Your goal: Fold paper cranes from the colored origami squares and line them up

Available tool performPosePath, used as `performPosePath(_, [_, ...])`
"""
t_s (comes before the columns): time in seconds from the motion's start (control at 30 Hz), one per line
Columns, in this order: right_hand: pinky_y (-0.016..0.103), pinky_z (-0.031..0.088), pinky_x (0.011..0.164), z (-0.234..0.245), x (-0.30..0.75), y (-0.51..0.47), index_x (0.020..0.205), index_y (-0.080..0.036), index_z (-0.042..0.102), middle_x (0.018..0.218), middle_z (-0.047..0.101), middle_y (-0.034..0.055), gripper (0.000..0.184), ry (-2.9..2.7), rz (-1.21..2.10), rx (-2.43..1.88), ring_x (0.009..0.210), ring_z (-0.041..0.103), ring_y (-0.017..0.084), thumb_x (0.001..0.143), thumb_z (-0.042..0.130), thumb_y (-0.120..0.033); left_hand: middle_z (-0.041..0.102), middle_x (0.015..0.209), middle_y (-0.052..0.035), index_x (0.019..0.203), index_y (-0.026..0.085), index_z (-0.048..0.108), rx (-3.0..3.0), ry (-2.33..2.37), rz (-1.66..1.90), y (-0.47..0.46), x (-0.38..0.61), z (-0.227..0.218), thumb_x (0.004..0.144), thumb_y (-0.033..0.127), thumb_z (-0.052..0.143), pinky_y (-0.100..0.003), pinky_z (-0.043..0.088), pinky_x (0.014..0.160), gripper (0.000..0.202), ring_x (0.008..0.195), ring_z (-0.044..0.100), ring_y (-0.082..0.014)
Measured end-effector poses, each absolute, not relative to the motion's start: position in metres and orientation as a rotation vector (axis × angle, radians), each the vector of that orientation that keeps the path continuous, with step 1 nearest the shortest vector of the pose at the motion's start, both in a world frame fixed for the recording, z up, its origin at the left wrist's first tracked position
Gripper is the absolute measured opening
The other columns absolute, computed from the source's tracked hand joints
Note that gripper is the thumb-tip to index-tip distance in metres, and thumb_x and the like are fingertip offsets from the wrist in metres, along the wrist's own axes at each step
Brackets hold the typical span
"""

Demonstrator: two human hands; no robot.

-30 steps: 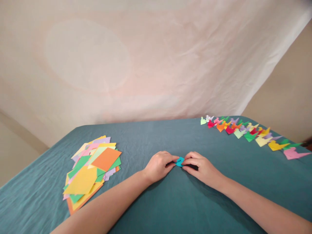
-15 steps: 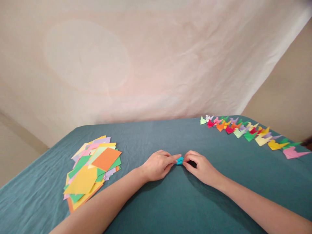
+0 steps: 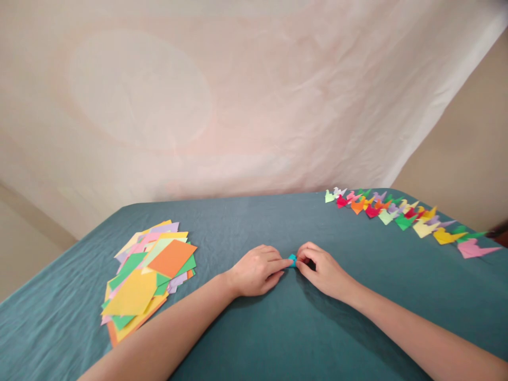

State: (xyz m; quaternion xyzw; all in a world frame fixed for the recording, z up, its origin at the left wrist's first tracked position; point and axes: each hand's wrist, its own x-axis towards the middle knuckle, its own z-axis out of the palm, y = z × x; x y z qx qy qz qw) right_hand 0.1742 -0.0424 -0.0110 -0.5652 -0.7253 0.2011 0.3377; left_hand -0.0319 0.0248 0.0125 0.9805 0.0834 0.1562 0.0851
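Observation:
A small folded piece of blue paper [image 3: 292, 259] lies on the teal tablecloth [image 3: 278, 328] near the middle of the table. My left hand [image 3: 257, 270] presses on its left side with curled fingers, the forefinger laid along it. My right hand [image 3: 323, 270] pinches its right side with fingertips together. Only a sliver of the paper shows between the two hands.
A loose heap of coloured paper squares [image 3: 148, 275] lies at the left. A row of several folded paper cranes [image 3: 397, 214] runs along the back right edge. A pale cloth backdrop [image 3: 238, 106] hangs behind the table.
Both hands have closed in on the blue paper, so less of it shows now. The hands have shifted slightly away from me.

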Motion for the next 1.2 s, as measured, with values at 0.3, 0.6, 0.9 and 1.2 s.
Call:
performPosePath(0.3, [0.027, 0.042, 0.066, -0.011, 0.174, -0.039, 0.069, -0.019, 0.051, 0.082, 0.052, 0.0029, 0.012, -1.904, 0.534, -1.487, 0.070, 0.052, 0.014, 0.079, 0.048, -0.013, 0.056, 0.101, -0.0112, 0.118, 0.016, 0.054, 3.034, 0.256, 0.399, 0.022, -0.032, 0.015, 0.091, 0.030, 0.040, -0.036, 0.040, 0.087, 0.033, 0.095, 0.052, -0.0215])
performPosePath(0.6, [0.026, 0.040, 0.064, -0.015, 0.174, -0.039, 0.068, -0.018, 0.051, 0.078, 0.050, 0.0017, 0.015, -1.900, 0.479, -1.499, 0.069, 0.050, 0.014, 0.083, 0.049, -0.020, 0.055, 0.100, -0.0104, 0.114, 0.016, 0.055, 3.088, 0.278, 0.333, 0.020, -0.030, 0.016, 0.091, 0.033, 0.041, -0.036, 0.038, 0.089, 0.033, 0.097, 0.051, -0.0214])
performPosePath(0.9, [0.026, 0.041, 0.062, -0.017, 0.170, -0.037, 0.069, -0.019, 0.049, 0.077, 0.048, 0.0015, 0.014, -1.918, 0.397, -1.529, 0.067, 0.050, 0.014, 0.083, 0.049, -0.018, 0.056, 0.099, -0.0089, 0.110, 0.015, 0.054, 3.176, 0.492, 0.238, 0.001, -0.024, 0.021, 0.090, 0.039, 0.043, -0.035, 0.037, 0.089, 0.033, 0.101, 0.049, -0.0232])
performPosePath(1.2, [0.026, 0.041, 0.062, -0.016, 0.169, -0.037, 0.068, -0.019, 0.048, 0.078, 0.049, 0.0021, 0.013, -1.934, 0.363, -1.550, 0.067, 0.050, 0.014, 0.081, 0.049, -0.016, 0.054, 0.108, -0.0104, 0.119, 0.012, 0.047, 3.110, 0.802, 0.190, -0.029, -0.019, 0.018, 0.087, 0.046, 0.046, -0.038, 0.035, 0.092, 0.047, 0.108, 0.045, -0.0258])
